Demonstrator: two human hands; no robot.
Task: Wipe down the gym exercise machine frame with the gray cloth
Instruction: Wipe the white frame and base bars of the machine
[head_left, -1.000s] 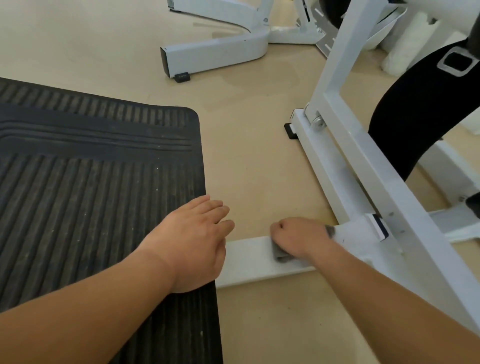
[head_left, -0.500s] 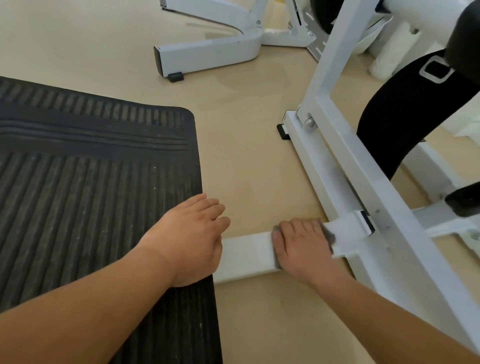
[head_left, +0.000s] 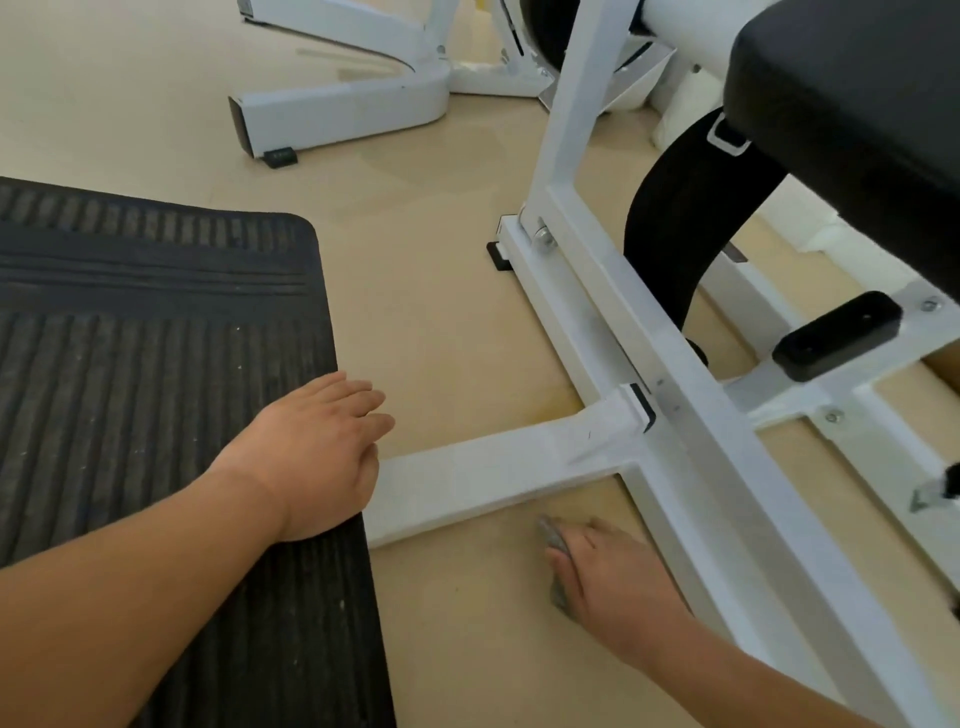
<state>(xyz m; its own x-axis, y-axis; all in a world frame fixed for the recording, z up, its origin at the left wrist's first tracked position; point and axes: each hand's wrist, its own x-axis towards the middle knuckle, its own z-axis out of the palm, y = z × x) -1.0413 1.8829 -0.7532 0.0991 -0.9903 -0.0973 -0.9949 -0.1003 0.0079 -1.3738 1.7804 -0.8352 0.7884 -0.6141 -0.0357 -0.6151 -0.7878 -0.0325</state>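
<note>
Hands in view: 2. Cloths: 1. Mats: 1. Machines: 2.

Left hand lies palm down on the right edge of the black ribbed mat. Its fingers are straight and together, with the tips reaching past the mat edge over the tan floor. It holds nothing.

Right hand is low over the floor, with its fingers bent over the gray cloth. The cloth shows as a bunched strip along the finger side of the hand, and most of it is hidden under the palm. Whether the cloth touches the floor cannot be told.

The cloth is off the white frame. It sits just on the near side of the short cross bar, in the corner where that bar meets the long sloping beam.

The near machine also has 1 base rail flat on the floor, 1 black seat pad at the upper right, 1 black strap hanging beneath it, and 1 black bumper block.

Black rubber feet counted: 2. One is at the far end of the base rail. The other is under the second machine's white base, further back.
</note>
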